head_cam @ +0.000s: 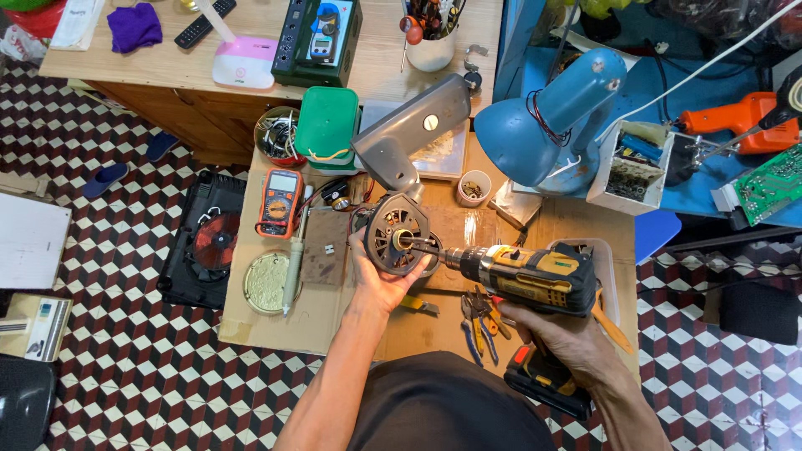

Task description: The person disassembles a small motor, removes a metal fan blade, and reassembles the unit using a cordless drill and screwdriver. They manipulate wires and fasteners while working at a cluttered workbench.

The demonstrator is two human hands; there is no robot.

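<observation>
Over on the left, off the table, a black induction cooker (205, 242) lies on the checkered floor against the table's left edge. On the table (276, 321) itself, a round brass-coloured disc (266, 284) sits near the left edge, with a soldering iron (292, 271) lying along its right side. Just behind them rests an orange multimeter (280, 203), and behind that a bowl of tangled wires (276, 138) and a green lidded box (327, 125) at the far-left corner.

Now the middle: the left hand (376, 280) is cupped around the underside of a round fan motor (399, 242), fingers curled up on its left rim, holding it on edge near the middle of the table. The motor sits at the foot of a grey fan housing (411, 129) that slants toward the far edge. A small white cup (474, 188) stands just right of it.

The right hand (568, 338) is wrapped tight around the handle of a yellow-and-black cordless drill (535, 280), held level, its chuck pointing left and its bit meeting the motor's centre hub. Under the drill, pliers (478, 321) with coloured handles lie near the front edge.

Further right, a blue desk lamp (543, 125) leans over the far-right corner, beside a white box of parts (631, 167). Beyond the table's right edge, an orange tool (735, 121) and a green circuit board (773, 184) rest on a blue surface.
</observation>
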